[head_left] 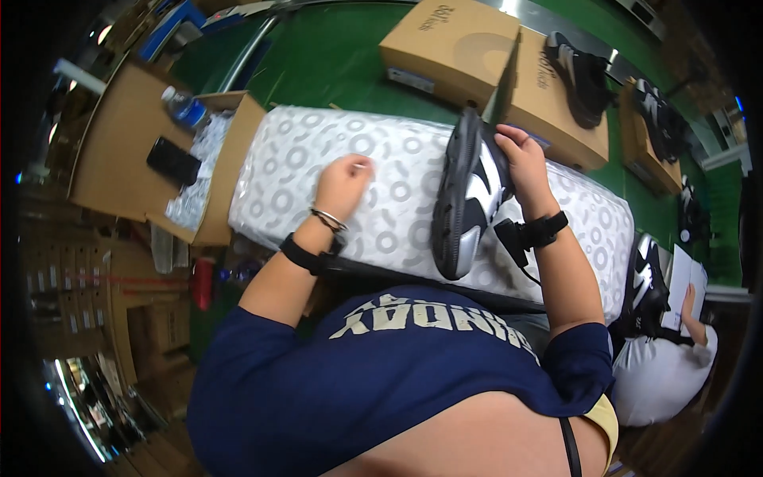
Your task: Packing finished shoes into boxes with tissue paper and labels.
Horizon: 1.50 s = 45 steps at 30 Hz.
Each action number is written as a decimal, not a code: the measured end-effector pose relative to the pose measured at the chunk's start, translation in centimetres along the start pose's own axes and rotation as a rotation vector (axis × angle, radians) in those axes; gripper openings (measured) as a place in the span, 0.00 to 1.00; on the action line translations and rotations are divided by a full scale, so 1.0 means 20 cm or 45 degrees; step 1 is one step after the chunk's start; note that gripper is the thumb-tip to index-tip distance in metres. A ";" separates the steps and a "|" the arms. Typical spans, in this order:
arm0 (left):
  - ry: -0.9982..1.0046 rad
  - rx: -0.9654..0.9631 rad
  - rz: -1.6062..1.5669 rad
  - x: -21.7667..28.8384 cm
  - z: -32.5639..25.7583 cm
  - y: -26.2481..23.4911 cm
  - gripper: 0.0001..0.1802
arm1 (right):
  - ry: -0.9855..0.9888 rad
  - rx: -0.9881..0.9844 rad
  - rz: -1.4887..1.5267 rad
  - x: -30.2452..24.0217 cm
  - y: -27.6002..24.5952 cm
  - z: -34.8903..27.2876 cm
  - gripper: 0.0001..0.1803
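Note:
A black, white and silver sneaker (pixel 469 195) stands tilted on its side over a padded surface (pixel 306 171) with grey ring prints under clear plastic, its black sole facing left. My right hand (pixel 520 159) grips its upper from the right, the fingers partly hidden behind the shoe. Left of the sneaker and apart from it, my left hand (pixel 343 187) hovers over the padded surface, slightly blurred. Its fingers are closed in a pinch, and a small white bit shows at the fingertips, too small to name.
Left stands an open carton (pixel 226 171) with a bottle (pixel 184 107), a black phone (pixel 174 161) and small white packets (pixel 195 199). Cardboard shoeboxes (pixel 449 44) line the green table (pixel 318 56); a black sneaker (pixel 584 83) rests on one. Another person's hand (pixel 695 314) is at right.

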State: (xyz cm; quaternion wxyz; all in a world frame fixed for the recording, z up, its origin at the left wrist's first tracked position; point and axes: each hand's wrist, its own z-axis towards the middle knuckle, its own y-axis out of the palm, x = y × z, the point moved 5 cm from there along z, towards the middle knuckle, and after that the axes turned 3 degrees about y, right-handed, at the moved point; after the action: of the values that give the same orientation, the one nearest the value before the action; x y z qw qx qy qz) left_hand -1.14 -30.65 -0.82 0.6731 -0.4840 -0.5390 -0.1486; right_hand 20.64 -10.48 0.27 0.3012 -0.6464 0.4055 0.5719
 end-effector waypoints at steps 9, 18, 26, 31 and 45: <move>-0.398 0.421 1.263 -0.50 -0.15 -0.38 0.40 | -0.089 0.012 0.034 0.17 0.01 0.02 0.13; -0.060 0.359 0.977 -0.42 -0.08 -0.50 0.33 | -0.419 0.322 -0.837 0.01 0.00 -0.09 0.22; 1.060 -0.595 0.832 0.97 -0.17 0.30 0.23 | 0.120 -0.359 0.095 -0.46 0.28 -0.13 0.18; 1.299 -0.449 0.520 0.92 -0.15 0.33 0.29 | 0.349 0.261 0.363 0.02 -0.57 -0.27 0.20; 1.010 -0.856 1.247 0.65 -0.06 0.76 0.36 | -0.363 0.437 -0.680 -0.36 -0.85 0.63 0.30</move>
State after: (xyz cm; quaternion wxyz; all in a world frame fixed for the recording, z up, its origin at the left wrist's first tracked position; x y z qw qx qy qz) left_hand 15.49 -20.06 2.99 0.6222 -0.7613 0.1005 -0.1522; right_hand 28.99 9.92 3.96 0.5980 -0.5833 0.2663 0.4809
